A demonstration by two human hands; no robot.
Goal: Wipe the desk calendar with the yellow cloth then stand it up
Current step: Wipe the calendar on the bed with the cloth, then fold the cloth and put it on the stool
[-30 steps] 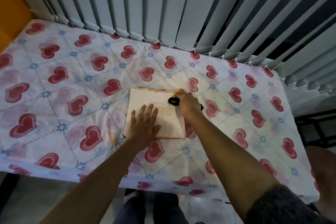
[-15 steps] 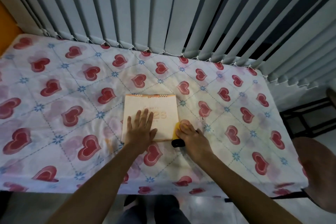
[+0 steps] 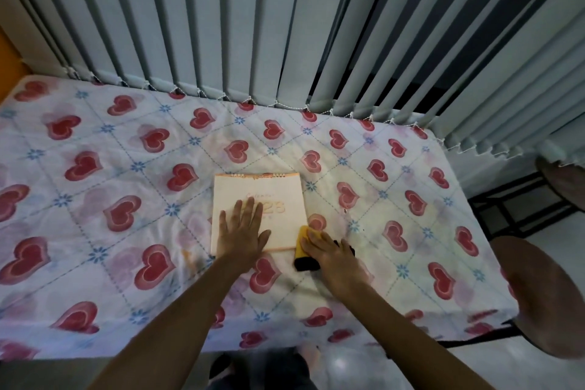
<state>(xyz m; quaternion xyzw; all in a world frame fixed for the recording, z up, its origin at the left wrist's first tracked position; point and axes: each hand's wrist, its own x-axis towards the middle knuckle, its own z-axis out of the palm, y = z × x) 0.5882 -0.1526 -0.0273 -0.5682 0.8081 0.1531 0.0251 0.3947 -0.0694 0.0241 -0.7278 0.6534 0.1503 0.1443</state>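
Observation:
The desk calendar (image 3: pixel 278 196) lies flat on the table, a pale cream card with a spiral binding along its far edge. My left hand (image 3: pixel 242 233) rests flat on its lower left part, fingers spread, pinning it down. My right hand (image 3: pixel 332 255) presses the yellow cloth (image 3: pixel 302 241) onto the table at the calendar's lower right corner. Only a yellow strip and a black part of the cloth show from under the hand.
The table wears a white cloth with red hearts (image 3: pixel 126 215). Vertical blinds (image 3: pixel 285 25) hang along the far edge. A round brown stool (image 3: pixel 544 294) stands at the right, past the table's end. The near edge drops to the floor.
My right hand swept the cloth from the calendar's top right corner down along its right side to the lower right corner. The left hand stayed flat on the calendar.

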